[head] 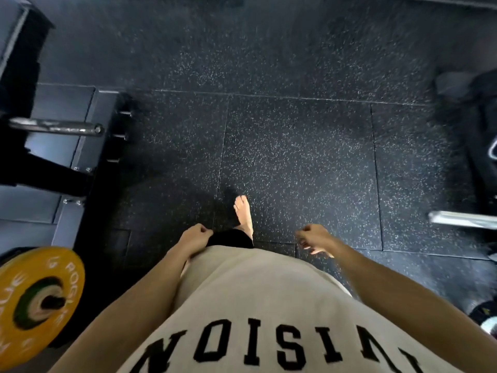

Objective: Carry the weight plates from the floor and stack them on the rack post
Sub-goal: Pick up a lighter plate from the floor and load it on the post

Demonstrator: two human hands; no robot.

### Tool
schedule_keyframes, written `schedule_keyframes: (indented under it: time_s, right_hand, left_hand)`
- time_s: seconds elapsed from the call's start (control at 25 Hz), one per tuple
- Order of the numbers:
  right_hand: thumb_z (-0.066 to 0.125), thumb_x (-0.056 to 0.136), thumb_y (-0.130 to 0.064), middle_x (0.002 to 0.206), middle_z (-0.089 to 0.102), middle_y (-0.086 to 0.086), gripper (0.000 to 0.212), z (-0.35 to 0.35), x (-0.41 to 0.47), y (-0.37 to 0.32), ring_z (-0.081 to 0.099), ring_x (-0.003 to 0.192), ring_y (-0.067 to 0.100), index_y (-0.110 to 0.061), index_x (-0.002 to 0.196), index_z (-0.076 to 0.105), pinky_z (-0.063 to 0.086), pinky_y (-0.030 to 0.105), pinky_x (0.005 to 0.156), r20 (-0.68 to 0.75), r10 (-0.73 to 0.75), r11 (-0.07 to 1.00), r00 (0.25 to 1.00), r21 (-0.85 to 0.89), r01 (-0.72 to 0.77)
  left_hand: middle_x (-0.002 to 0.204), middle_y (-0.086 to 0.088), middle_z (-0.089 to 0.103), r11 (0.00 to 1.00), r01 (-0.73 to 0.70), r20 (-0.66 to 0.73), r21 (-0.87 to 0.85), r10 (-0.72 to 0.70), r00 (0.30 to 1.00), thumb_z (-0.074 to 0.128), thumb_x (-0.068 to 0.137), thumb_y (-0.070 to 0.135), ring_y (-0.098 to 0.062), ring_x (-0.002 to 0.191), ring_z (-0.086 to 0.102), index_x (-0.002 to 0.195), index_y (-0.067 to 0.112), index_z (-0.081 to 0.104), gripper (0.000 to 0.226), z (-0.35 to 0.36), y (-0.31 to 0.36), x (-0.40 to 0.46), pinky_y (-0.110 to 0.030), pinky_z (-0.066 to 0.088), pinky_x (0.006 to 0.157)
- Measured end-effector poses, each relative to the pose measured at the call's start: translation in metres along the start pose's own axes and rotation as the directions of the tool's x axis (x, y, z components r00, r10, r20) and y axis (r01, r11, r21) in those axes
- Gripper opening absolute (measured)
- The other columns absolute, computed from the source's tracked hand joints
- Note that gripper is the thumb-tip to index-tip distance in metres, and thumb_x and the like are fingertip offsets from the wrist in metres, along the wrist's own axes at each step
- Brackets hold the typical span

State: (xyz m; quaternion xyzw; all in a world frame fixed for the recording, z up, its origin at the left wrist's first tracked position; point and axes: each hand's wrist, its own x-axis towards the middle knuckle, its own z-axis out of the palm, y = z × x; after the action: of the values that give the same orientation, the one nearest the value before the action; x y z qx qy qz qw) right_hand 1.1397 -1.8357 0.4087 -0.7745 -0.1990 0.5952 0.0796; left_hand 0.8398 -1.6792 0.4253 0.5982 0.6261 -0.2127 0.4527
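Black rubber gym flooring [295, 146], speckled with white, fills the view from above. At lower left a yellow weight plate [37, 305] sits on a post, with smaller plates at its centre, beside a dark metal rack [88, 135]. A steel barbell sleeve [56, 126] juts out at left. The person wears a beige shirt [255, 305] with black lettering; one bare foot [244, 214] steps forward. The left hand [195, 236] and the right hand [313, 238] hang with fingers loosely curled, holding nothing.
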Motion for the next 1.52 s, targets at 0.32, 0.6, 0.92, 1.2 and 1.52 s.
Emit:
schedule_keyframes:
  time_s: [0.32, 0.6, 0.92, 1.2, 1.52]
  right_hand:
    - [0.053, 0.097, -0.021, 0.068, 0.055, 0.008, 0.014, -0.130, 0.095, -0.128, 0.045, 0.055, 0.018, -0.010, 0.094, 0.062, 0.034, 0.024, 0.053, -0.118, 0.083, 0.994, 0.990, 0.085, -0.073]
    - [0.058, 0.094, -0.025, 0.075, 0.060, 0.011, 0.024, -0.230, 0.171, -0.272, 0.050, 0.067, 0.023, -0.012, 0.073, 0.056, 0.038, 0.032, 0.062, -0.213, -0.008, 0.990, 0.977, 0.134, 0.037]
    - [0.058, 0.092, -0.024, 0.087, 0.067, 0.019, 0.019, -0.369, 0.281, -0.416, 0.055, 0.077, 0.025, -0.010, 0.079, 0.057, 0.040, 0.035, 0.065, -0.131, 0.007, 0.998, 0.991, -0.068, -0.016]
    - [0.048, 0.098, -0.019, 0.081, 0.052, 0.011, 0.012, -0.475, 0.365, -0.591, 0.044, 0.060, 0.018, -0.014, 0.087, 0.051, 0.032, 0.023, 0.055, -0.005, -0.060, 0.949, 0.998, -0.312, 0.055]
    - [0.054, 0.096, -0.029, 0.087, 0.065, 0.005, 0.015, -0.504, 0.472, -0.805, 0.057, 0.075, 0.022, -0.016, 0.090, 0.057, 0.039, 0.025, 0.055, 0.011, -0.107, 0.892, 0.994, -0.441, 0.101]
  left_hand:
    - [0.123, -0.011, 0.061, 0.998, -0.023, 0.055, 0.059, 0.019, 0.998, 0.051, 0.097, 0.032, -0.027, 0.109, 0.056, 0.120, 0.011, 0.058, 0.032, -0.116, 0.131, 0.132, -0.031, 0.041, 0.084]
    - [0.112, -0.013, 0.065, 0.995, -0.084, 0.059, 0.049, 0.081, 0.995, 0.050, 0.097, 0.037, -0.034, 0.105, 0.061, 0.109, 0.015, 0.057, 0.026, -0.245, 0.265, 0.242, -0.035, 0.047, 0.081]
    - [0.095, -0.010, 0.062, 0.999, 0.031, 0.001, -0.022, -0.031, 1.000, 0.050, 0.099, 0.029, -0.024, 0.083, 0.055, 0.106, 0.009, 0.060, 0.023, -0.326, 0.373, 0.330, -0.031, 0.042, 0.074]
    - [0.125, -0.016, 0.058, 0.974, 0.147, -0.072, -0.173, -0.161, 0.984, 0.048, 0.099, 0.030, -0.032, 0.113, 0.055, 0.122, 0.004, 0.057, 0.036, -0.402, 0.443, 0.402, -0.033, 0.042, 0.088]
    - [0.110, -0.016, 0.066, 0.911, 0.205, -0.001, -0.359, -0.220, 0.975, 0.050, 0.097, 0.024, -0.023, 0.087, 0.057, 0.105, 0.008, 0.062, 0.021, -0.531, 0.481, 0.525, -0.037, 0.050, 0.080]
